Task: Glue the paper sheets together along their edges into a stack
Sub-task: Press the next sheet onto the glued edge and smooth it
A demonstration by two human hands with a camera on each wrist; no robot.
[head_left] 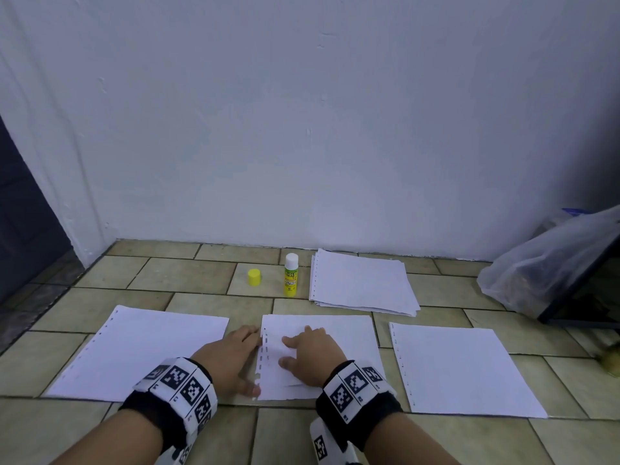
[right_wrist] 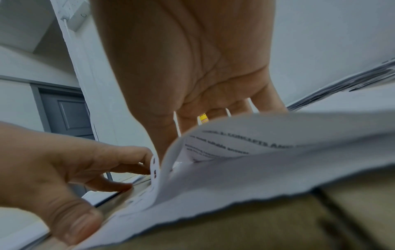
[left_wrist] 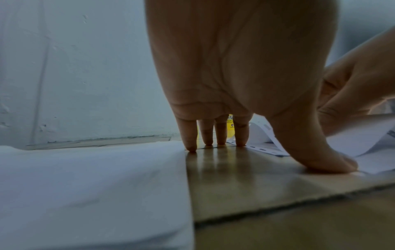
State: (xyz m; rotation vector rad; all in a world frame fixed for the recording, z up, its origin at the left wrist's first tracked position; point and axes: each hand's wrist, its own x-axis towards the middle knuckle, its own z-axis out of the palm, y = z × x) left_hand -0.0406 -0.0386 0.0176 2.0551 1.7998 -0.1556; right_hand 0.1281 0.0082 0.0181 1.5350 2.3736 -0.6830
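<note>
Three lots of white punched paper lie in a row on the tiled floor: a left sheet (head_left: 141,354), middle sheets (head_left: 345,333) and a right sheet (head_left: 469,370). My left hand (head_left: 251,362) is spread flat on the floor. Its fingertips (left_wrist: 240,143) touch the middle sheets' punched left edge and its thumb (left_wrist: 333,165) presses the near corner. My right hand (head_left: 288,352) pinches the top middle sheet (right_wrist: 256,152) near that edge and curls it up, so print shows on its underside. A glue stick (head_left: 291,275) stands uncapped behind, with its yellow cap (head_left: 254,276) to the left.
A stack of spare sheets (head_left: 362,283) lies by the white wall, right of the glue stick. A clear plastic bag (head_left: 550,263) and a dark frame sit at the right. A dark doorway (head_left: 27,213) is at the far left.
</note>
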